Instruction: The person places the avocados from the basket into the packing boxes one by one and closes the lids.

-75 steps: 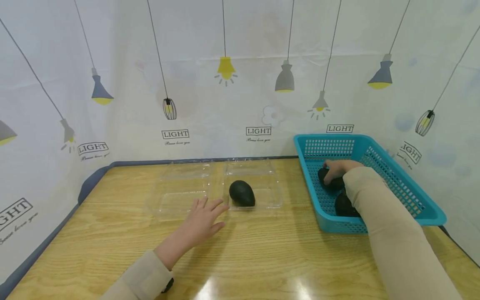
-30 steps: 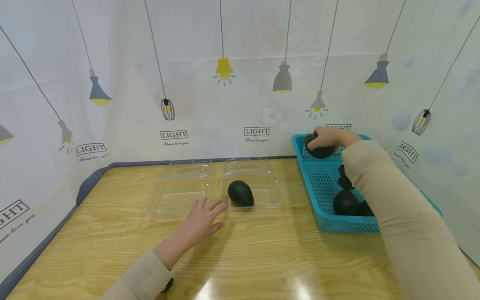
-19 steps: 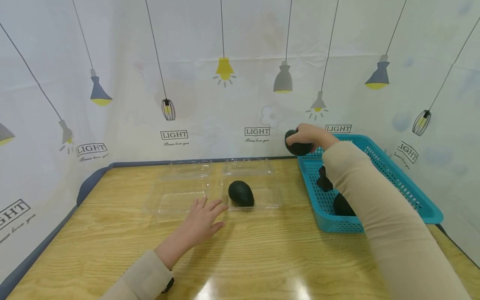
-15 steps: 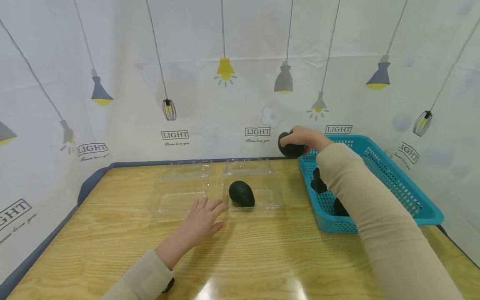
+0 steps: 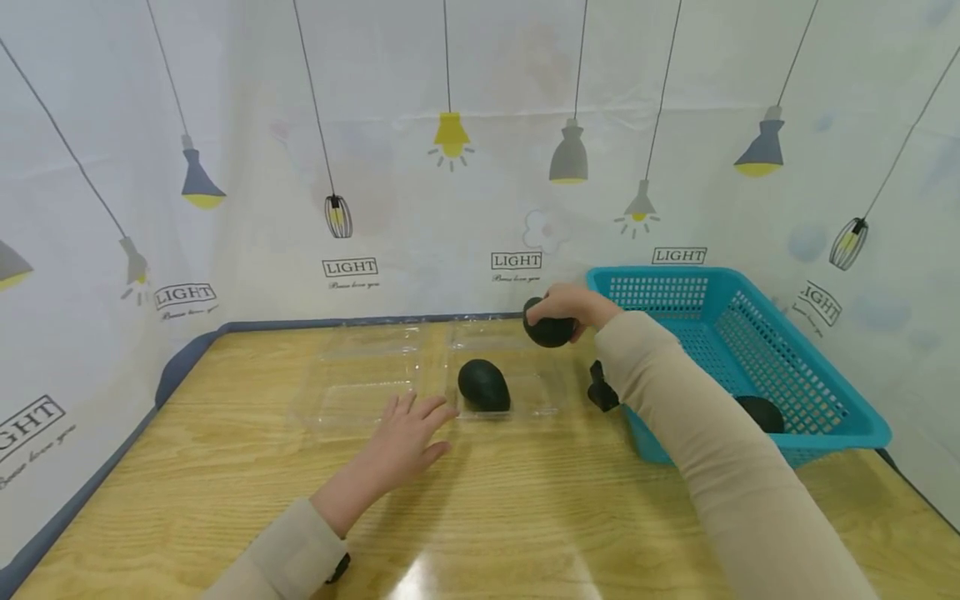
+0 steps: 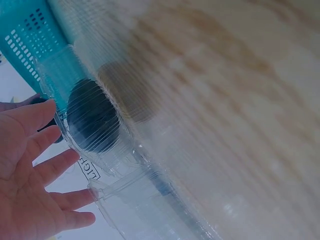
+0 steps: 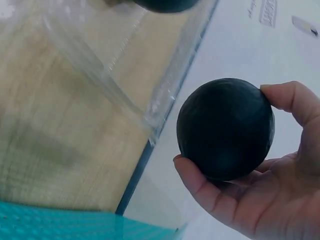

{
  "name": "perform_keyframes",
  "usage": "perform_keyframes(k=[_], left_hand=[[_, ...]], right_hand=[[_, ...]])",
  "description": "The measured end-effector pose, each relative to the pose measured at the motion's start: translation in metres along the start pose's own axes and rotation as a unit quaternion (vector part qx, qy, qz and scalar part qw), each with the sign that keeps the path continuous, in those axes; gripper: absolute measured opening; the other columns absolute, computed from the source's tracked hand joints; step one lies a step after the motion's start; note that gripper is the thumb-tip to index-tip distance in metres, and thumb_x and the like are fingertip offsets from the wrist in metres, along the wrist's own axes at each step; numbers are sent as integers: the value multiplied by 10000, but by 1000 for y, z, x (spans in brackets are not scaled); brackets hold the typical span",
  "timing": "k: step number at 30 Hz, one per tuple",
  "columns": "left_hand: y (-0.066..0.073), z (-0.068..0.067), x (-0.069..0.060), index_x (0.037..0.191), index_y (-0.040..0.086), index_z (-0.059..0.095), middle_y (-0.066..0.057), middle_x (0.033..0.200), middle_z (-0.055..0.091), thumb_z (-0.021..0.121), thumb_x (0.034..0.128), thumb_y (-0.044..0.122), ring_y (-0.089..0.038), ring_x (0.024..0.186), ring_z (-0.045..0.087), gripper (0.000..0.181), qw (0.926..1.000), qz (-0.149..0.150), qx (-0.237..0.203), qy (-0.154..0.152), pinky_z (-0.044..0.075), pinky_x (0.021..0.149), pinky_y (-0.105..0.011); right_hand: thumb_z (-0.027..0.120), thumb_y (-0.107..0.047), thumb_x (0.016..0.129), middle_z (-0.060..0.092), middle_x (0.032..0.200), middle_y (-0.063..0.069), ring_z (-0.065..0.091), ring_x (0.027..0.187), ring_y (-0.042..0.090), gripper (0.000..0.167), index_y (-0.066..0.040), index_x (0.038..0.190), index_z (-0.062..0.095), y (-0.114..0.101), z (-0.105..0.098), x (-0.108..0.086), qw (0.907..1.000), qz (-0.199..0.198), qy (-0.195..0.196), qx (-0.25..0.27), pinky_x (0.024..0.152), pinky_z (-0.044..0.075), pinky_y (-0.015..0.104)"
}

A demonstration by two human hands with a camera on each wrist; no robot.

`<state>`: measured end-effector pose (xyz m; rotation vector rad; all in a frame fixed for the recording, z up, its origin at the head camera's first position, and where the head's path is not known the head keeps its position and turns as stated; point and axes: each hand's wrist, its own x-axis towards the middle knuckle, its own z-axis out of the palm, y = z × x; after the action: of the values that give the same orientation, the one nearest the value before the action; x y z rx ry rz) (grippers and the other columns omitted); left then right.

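My right hand (image 5: 581, 302) grips a dark green avocado (image 5: 550, 330) between thumb and fingers, above the back right part of the right-hand clear plastic container (image 5: 536, 398). In the right wrist view, the thumb and fingertips press on either side of this avocado (image 7: 225, 127). A second avocado (image 5: 483, 386) lies in the left part of that container. My left hand (image 5: 401, 442) is spread, its fingertips at the near edges of the two containers. The left wrist view shows the left hand (image 6: 35, 175) beside the clear wall, holding nothing.
On the right stands a blue perforated basket (image 5: 817, 367); another dark avocado (image 5: 761, 413) shows inside, with my right sleeve hiding part of the basket. Left of the filled container is a second clear container (image 5: 367, 387). A patterned cloth (image 5: 442, 208) hangs behind the wooden table (image 5: 510, 517).
My right hand took an avocado in the basket, lifted it over the rim, and carried it left and then down towards the right container. The left hand stays in place.
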<state>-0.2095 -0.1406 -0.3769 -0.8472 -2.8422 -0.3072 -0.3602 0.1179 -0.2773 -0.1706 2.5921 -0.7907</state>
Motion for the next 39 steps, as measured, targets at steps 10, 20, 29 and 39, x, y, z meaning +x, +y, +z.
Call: perform_keyframes(k=[10,20,29,39], left_hand=[[-1,2,1,1241,90,543,-169,1306,480,661,847,208,-530,1204,355,428,10000,39,-13,81,234,991,-659],[-1,2,0,1237,91,546,-167,1300,484,661,847,200,-532,1205,353,422,9999,49,-64,78,237,988,-660],[-1,1,1,1234,92,547,-161,1296,486,664,845,204,-537,1198,357,422,9999,60,-53,81,246,982,-660],[-1,1,1,1225,100,554,-161,1291,494,666,844,202,-534,1197,362,410,10000,34,15,84,251,980,-660]], right_hand=[[605,-276,785,476,1129,184,549,909,311,521,4,1192,441,-9,34,11,9987,261,-18,-437,604,542,426],[602,-254,787,474,1087,171,503,833,265,555,22,1231,416,-18,57,7,9928,-100,-207,-1173,636,494,407],[639,-145,753,516,1020,159,449,821,239,490,53,1165,466,-11,75,10,9869,-646,83,-1478,678,398,354],[663,-149,774,487,1208,217,497,952,295,662,75,1316,357,-7,89,6,9889,-376,117,-1430,735,420,398]])
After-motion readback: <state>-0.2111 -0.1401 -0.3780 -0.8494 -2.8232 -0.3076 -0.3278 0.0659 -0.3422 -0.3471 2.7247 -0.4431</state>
